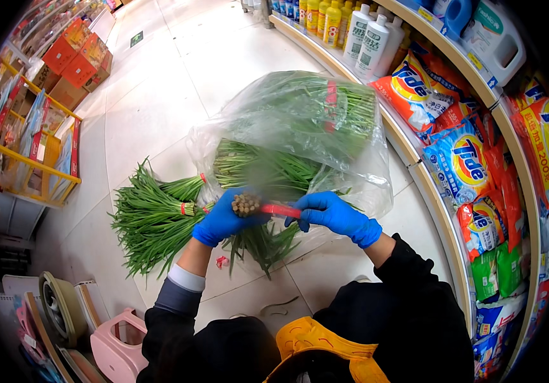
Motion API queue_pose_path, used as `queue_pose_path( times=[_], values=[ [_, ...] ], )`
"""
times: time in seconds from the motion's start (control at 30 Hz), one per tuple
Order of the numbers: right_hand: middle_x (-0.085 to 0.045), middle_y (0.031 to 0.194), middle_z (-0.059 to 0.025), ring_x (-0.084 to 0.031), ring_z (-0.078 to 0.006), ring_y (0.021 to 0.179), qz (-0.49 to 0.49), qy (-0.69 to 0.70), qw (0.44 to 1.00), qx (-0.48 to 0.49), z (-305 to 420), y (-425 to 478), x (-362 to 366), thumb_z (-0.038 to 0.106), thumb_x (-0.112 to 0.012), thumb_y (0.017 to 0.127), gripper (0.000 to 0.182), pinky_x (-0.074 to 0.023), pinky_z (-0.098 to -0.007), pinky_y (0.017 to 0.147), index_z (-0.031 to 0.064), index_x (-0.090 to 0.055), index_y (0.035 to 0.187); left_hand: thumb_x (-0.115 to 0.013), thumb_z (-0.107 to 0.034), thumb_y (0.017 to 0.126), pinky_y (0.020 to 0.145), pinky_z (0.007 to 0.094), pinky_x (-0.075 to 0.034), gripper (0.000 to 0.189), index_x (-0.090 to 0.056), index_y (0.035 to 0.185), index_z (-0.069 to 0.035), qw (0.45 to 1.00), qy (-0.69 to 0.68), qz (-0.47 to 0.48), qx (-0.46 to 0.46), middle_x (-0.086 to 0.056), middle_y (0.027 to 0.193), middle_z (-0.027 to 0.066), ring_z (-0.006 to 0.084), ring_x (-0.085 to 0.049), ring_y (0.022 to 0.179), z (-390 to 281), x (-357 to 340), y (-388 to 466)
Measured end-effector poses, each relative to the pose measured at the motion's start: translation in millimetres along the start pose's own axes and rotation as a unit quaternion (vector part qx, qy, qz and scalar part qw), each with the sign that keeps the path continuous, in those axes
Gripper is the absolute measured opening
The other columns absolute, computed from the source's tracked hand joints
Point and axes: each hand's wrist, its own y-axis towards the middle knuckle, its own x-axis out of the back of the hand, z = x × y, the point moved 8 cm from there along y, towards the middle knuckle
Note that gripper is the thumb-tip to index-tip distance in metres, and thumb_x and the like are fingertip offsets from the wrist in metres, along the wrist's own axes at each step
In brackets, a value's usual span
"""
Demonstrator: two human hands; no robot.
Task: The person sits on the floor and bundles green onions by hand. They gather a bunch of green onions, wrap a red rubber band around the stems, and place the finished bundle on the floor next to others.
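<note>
My left hand (224, 220), in a blue glove, grips a bunch of garlic chives (245, 205) with the cut stem ends turned up towards me; its leaves hang down below. A strip of red tape (280, 210) stretches from this bunch to the fingers of my right hand (334, 215), also gloved in blue, which pinch its end. Just beyond my hands, a large clear plastic bag (274, 117) on the floor holds more chives (241, 165), partly hidden under the film. Left of it lie several bunches (154, 230) bound with red tape.
Shelves (418, 167) with Tide detergent bags (468, 163) and bottles (372, 45) curve along the right. A yellow rack (25, 167) and red boxes (82, 57) stand at left. Near me are a pink plastic stool (116, 344) and a red scrap (222, 262) on the tiles.
</note>
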Motion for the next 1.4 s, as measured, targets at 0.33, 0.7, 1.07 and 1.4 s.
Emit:
queue_pose_path(
  times=[0.33,0.7,1.07,1.4],
  values=[
    [-0.063,0.081,-0.0078,-0.06,-0.013,0.073,0.001,0.024,0.999,-0.027,3.9,2.2,-3.6,0.008,-0.059,0.086,0.025,-0.048,-0.0259,0.069,-0.0029,-0.06,0.108,-0.074,-0.019,0.071,0.066,0.0296,-0.044,0.026,-0.058,0.083,-0.001,1.0,-0.015,0.007,-0.008,-0.058,0.079,0.0083,0.0152,-0.052,0.07,-6.4,-4.4,1.2],
    [-0.062,0.076,-0.007,-0.059,-0.0124,0.069,0.001,0.001,1.0,-0.028,9.4,3.2,-5.8,0.004,-0.057,0.081,0.019,-0.0473,-0.0258,0.066,-0.0026,-0.064,0.098,-0.073,-0.018,0.072,0.066,0.0301,-0.046,0.025,-0.06,0.086,-0.002,1.0,-0.003,0.008,-0.027,-0.06,0.079,0.0094,0.0168,-0.054,0.068,-13.1,-7.7,0.6],
    [-0.061,0.07,-0.0062,-0.054,-0.0094,0.058,-0.019,0.008,0.999,-0.049,1.1,7.7,-6.5,0.0,-0.053,0.074,0.017,-0.0435,-0.0225,0.056,-0.0033,-0.066,0.084,-0.073,-0.019,0.073,0.066,0.0312,-0.047,0.027,-0.06,0.09,-0.001,0.996,0.073,-0.007,-0.051,-0.062,0.081,0.0128,0.0221,-0.058,0.069,-38.4,-12.0,-1.0],
    [-0.06,0.064,-0.0036,-0.051,-0.0097,0.055,-0.028,-0.055,0.998,-0.017,-7.3,14.2,-8.0,0.01,-0.059,0.079,0.014,-0.0432,-0.0233,0.055,-0.0002,-0.068,0.081,-0.073,-0.021,0.072,0.066,0.0325,-0.047,0.029,-0.06,0.09,-0.001,0.993,0.108,0.008,-0.047,-0.063,0.082,0.0141,0.0255,-0.059,0.07,-43.6,-15.5,-0.7]
  ],
)
